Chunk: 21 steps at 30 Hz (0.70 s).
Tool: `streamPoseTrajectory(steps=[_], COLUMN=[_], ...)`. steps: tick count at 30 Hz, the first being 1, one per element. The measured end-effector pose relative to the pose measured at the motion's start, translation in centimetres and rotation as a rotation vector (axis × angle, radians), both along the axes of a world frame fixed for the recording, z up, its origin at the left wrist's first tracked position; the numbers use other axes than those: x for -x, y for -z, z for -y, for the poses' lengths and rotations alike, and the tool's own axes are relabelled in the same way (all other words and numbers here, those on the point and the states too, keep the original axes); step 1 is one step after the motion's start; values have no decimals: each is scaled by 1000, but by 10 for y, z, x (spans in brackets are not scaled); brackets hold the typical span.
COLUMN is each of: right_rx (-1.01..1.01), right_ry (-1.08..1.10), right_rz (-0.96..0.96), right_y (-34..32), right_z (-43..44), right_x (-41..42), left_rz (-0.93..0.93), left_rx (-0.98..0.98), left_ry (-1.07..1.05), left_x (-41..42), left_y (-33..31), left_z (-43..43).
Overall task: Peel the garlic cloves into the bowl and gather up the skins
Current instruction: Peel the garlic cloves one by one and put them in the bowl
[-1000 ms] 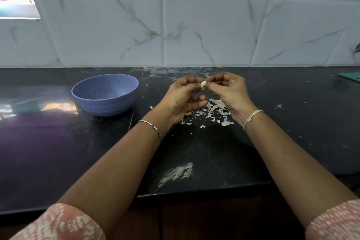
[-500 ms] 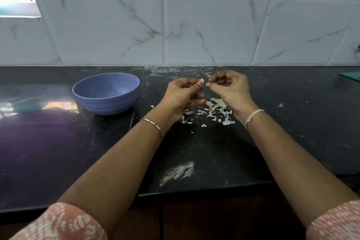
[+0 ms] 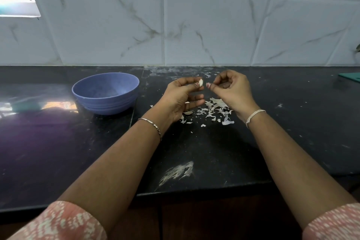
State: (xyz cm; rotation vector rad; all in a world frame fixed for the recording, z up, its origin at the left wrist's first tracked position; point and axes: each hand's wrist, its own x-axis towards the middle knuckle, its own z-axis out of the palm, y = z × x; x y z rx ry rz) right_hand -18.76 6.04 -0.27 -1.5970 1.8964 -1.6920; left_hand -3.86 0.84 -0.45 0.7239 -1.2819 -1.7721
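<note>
1. Left hand (image 3: 181,97): you are holding it above the tabletop (image 3: 292,132), to the right of the bowl. Its grip is clamping on the garlic clove, with thumb and forefinger pinching it and the other fingers curling loosely beneath.
2. Garlic clove (image 3: 200,82): small and pale, it is sitting at your left fingertips. It is raised clear of the tabletop and well apart from the bowl.
3. Right hand (image 3: 231,91): you are holding it just beside the clove, a narrow gap showing between them. Its grip is drawn together, the fingers curling in and the thumb tip meeting the forefinger. Any scrap between them is too small to tell.
4. Skins (image 3: 216,111): pale scraps are lying scattered on the tabletop beneath and between your hands, with a few strays lying nearer to you.
5. Bowl (image 3: 105,105): blue and ribbed, it is standing upright on the tabletop to the left of your left hand. I cannot tell what it is holding.
6. Whitish smear (image 3: 178,171): it is marking the dark tabletop near the front edge.
7. Bracelet (image 3: 153,125): you are wearing it on your left wrist.
8. Thread band (image 3: 254,115): you are wearing it on your right wrist.
9. Tiled wall (image 3: 194,25): white and veined, it is rising behind the tabletop.
</note>
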Motion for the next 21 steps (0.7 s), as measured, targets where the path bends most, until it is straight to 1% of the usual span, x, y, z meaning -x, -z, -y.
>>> streamPoseTrajectory(steps=[2, 4, 7, 12, 17, 21], right_rx=[-44, -104, -114, -84, -71, -56], right_ry=[-105, -178, -187, -90, -84, -110], right_rz=[163, 222, 224, 188, 204, 267], right_y=[-1, 0, 3, 5, 5, 4], right_z=[-2, -3, -2, 2, 4, 3], right_x=[-3, -7, -10, -9, -8, -8], left_rz=[10, 20, 49, 165, 291, 383], left_rx=[20, 57, 111, 284, 500, 681], left_ry=[-4, -7, -47, -124, -225, -304], left_x=[1, 1, 2, 7, 9, 10], left_y=[0, 1, 3, 5, 7, 10], left_z=[-1, -2, -3, -4, -4, 0])
